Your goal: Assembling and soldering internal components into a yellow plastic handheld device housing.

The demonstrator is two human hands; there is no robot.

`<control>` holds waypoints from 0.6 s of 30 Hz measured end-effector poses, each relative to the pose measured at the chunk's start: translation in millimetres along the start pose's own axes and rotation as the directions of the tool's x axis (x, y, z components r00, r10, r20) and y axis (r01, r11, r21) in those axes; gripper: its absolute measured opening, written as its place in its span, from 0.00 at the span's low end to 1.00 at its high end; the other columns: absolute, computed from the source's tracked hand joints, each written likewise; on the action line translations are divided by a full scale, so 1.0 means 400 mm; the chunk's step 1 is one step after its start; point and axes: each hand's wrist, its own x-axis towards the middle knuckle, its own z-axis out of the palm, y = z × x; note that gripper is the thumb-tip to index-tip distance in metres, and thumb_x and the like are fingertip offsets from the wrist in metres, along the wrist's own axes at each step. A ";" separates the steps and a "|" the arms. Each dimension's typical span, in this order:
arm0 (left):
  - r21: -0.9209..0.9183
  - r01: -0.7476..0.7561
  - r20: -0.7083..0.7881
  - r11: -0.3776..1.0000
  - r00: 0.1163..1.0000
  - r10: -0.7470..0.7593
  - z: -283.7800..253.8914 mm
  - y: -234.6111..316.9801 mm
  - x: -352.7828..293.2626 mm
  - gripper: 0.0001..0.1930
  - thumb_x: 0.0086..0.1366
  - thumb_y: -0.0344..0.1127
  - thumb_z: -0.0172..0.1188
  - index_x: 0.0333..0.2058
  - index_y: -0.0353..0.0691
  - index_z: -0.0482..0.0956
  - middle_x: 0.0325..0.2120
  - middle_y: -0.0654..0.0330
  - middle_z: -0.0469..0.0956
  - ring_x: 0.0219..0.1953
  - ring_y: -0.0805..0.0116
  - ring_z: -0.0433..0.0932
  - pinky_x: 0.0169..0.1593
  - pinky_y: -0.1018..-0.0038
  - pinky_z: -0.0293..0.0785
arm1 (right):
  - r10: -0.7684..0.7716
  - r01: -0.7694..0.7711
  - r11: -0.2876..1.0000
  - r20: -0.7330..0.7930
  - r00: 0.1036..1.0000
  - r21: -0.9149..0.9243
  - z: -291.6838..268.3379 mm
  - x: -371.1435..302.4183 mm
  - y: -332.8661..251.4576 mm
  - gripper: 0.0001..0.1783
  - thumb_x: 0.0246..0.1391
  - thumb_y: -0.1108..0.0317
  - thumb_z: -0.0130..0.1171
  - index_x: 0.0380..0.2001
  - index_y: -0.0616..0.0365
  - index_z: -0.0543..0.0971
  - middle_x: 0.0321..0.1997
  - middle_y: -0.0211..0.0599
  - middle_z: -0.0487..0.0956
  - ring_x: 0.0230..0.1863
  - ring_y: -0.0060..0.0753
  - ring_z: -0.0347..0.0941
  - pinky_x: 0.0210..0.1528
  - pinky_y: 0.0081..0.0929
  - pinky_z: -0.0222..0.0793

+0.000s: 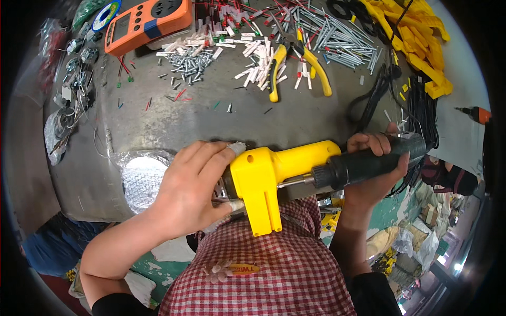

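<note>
My left hand (192, 187) grips a yellow plastic pistol-shaped housing (266, 179) near the front edge of the grey metal table (211, 118), fingers wrapped over its rear end. My right hand (377, 163) holds a black electric screwdriver (369, 163) lying level, its metal bit pressed into the side of the yellow housing. Both hands sit just above my red checked shirt.
Yellow-handled pliers (295, 66), a pile of screws (190, 60), white and red wire ends and metal pins lie at the back. An orange meter (145, 21) sits back left, yellow plastic parts (416, 37) and black cables (416, 105) back right.
</note>
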 end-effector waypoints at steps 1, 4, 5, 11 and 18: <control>-0.022 -0.017 -0.019 1.000 1.000 0.017 0.004 -0.002 0.000 0.34 0.36 0.33 0.71 0.46 0.31 0.71 0.40 0.48 0.72 0.41 0.50 0.71 0.45 0.62 0.69 | -0.010 0.008 0.999 0.032 0.999 0.034 -0.002 0.000 0.005 0.25 0.57 0.51 0.51 0.53 0.53 0.68 0.27 0.23 0.63 0.31 0.20 0.62 0.60 0.36 0.54; -0.013 -0.048 -0.059 0.999 0.997 0.048 0.010 -0.001 0.001 0.33 0.36 0.34 0.71 0.45 0.31 0.72 0.39 0.48 0.72 0.40 0.49 0.71 0.44 0.61 0.69 | -0.043 0.032 0.993 0.098 0.994 0.116 -0.025 0.003 0.023 0.25 0.57 0.52 0.51 0.52 0.54 0.69 0.27 0.23 0.63 0.32 0.20 0.62 0.63 0.37 0.51; -0.011 -0.045 -0.059 0.999 0.997 0.044 0.012 0.001 0.001 0.33 0.36 0.34 0.71 0.45 0.31 0.72 0.39 0.48 0.72 0.40 0.49 0.71 0.44 0.61 0.69 | -0.067 0.045 0.986 0.131 0.989 0.162 -0.035 0.006 0.028 0.25 0.57 0.52 0.51 0.52 0.55 0.68 0.27 0.23 0.63 0.32 0.20 0.62 0.65 0.38 0.49; 0.035 -0.078 -0.082 0.996 0.993 0.080 0.013 0.004 0.002 0.33 0.36 0.34 0.70 0.45 0.31 0.72 0.37 0.49 0.72 0.38 0.50 0.71 0.43 0.61 0.69 | -0.043 0.004 0.978 0.182 0.982 0.206 -0.035 0.027 0.043 0.25 0.55 0.52 0.53 0.51 0.56 0.67 0.26 0.22 0.64 0.30 0.19 0.62 0.67 0.38 0.44; -0.018 -0.031 -0.086 0.999 0.996 0.029 0.020 0.008 0.003 0.34 0.33 0.33 0.68 0.45 0.31 0.73 0.37 0.49 0.72 0.38 0.51 0.71 0.42 0.62 0.69 | -0.058 0.019 0.969 0.154 0.986 0.247 -0.039 0.011 0.038 0.26 0.54 0.52 0.54 0.51 0.55 0.66 0.26 0.23 0.64 0.30 0.19 0.63 0.65 0.38 0.46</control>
